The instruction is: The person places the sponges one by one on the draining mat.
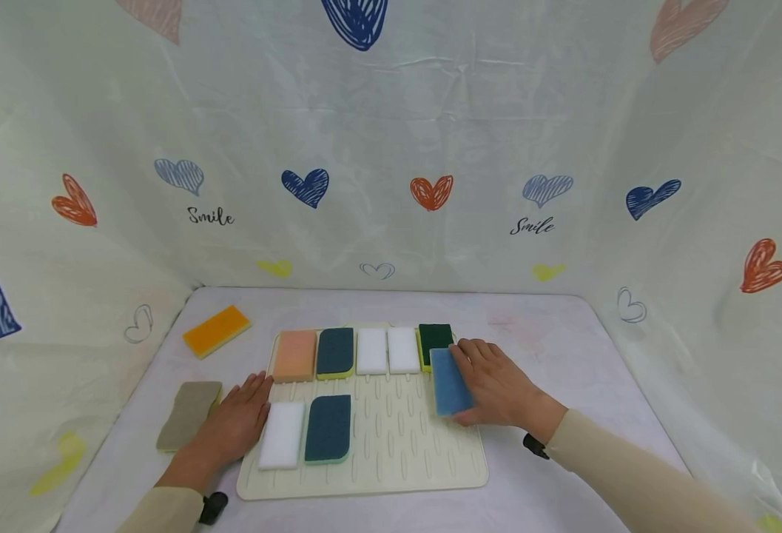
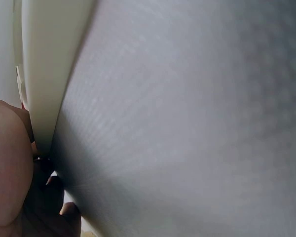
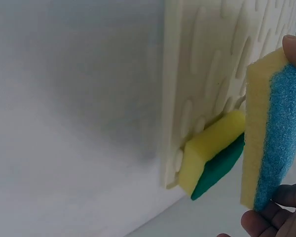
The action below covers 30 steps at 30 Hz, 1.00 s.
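My right hand [image 1: 500, 385] pinches a blue-topped sponge [image 1: 450, 383] between thumb and fingers, over the right part of a cream ribbed mat [image 1: 404, 459]. In the right wrist view the sponge [image 3: 274, 133] shows a yellow body under a blue scouring face. Just beyond it, a green-and-yellow sponge [image 1: 435, 337] lies at the mat's back right corner. Along the mat's left edge rests my left hand [image 1: 236, 418], fingers extended and holding nothing. The left wrist view is mostly table, with part of the hand [image 2: 10, 168] beside the mat's side.
On the mat's back row lie a peach sponge [image 1: 294, 356], a dark blue one [image 1: 335, 351] and two white ones [image 1: 372, 352]. A white sponge [image 1: 281, 435] and a dark blue one [image 1: 328, 428] sit nearer. Off the mat, left, are an orange sponge [image 1: 217, 331] and a grey one [image 1: 189, 416].
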Motion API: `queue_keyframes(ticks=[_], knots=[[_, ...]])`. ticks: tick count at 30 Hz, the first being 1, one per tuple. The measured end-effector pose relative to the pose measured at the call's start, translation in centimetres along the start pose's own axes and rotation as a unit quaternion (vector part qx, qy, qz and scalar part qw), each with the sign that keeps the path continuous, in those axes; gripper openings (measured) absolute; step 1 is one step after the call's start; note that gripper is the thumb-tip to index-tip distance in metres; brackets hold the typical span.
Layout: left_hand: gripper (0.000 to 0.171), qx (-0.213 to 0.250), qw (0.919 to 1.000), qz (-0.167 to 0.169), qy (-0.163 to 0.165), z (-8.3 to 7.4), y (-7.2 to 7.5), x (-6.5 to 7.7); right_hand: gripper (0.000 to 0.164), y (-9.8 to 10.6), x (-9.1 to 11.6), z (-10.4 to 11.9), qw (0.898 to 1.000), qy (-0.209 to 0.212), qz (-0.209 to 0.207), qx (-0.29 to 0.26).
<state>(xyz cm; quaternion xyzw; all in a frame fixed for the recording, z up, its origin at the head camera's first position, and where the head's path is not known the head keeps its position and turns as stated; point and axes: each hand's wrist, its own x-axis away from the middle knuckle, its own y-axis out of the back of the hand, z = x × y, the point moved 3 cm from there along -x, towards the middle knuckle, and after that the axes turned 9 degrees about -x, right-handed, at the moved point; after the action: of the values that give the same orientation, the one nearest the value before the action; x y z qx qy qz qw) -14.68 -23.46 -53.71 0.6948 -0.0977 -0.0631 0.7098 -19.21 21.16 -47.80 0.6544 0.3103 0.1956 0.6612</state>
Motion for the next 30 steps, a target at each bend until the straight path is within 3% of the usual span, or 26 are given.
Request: queue_keyframes(ticks=[13,30], knots=[[0.057,0.005,0.9999,0.014,-0.003,0.0,0.2,-0.1,0.120,-1.4,-2.3,5.0,0.999,0.022,0.032,-0.025],[0.057,0.018,0.9997,0.013,-0.005,0.1,0.1,0.0,0.119,-2.4,-4.1,8.8,0.998,0.041,0.040,-0.041]])
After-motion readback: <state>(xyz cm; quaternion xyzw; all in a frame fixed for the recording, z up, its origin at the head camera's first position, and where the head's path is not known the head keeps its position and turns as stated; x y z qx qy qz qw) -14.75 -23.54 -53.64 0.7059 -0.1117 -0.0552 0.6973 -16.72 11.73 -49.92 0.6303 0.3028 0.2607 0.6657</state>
